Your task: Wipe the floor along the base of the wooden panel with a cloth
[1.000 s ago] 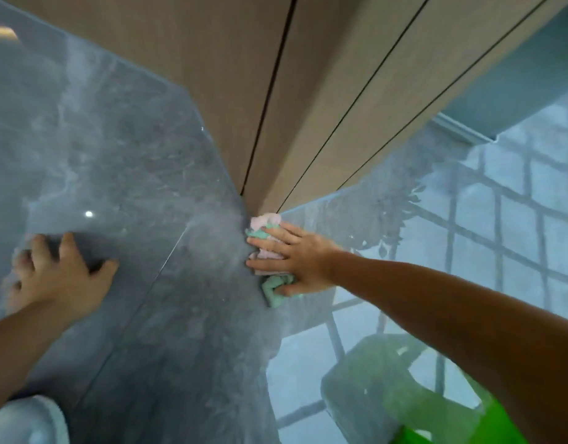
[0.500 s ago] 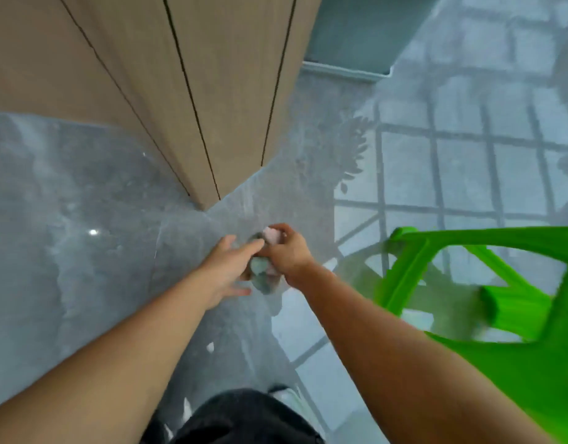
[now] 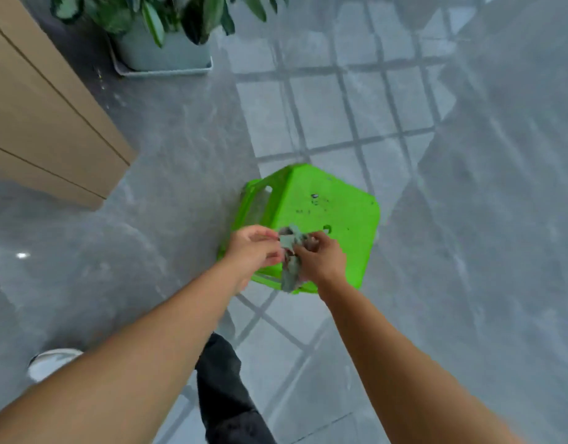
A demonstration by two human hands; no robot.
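Crumpled grey-green soft cloth [image 3: 290, 251] lifted off floor; left hand [image 3: 255, 249], right hand [image 3: 321, 259] both pinching it; limp, light, bunch to grip

Grey floor [image 3: 468, 219] (stool [image 3: 327, 213], planter [image 3: 164, 56])

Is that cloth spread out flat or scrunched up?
Scrunched up: the cloth is a bunched wad pinched between the left hand and right hand.

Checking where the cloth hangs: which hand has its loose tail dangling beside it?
The right hand; the cloth hangs along it, not the left hand.
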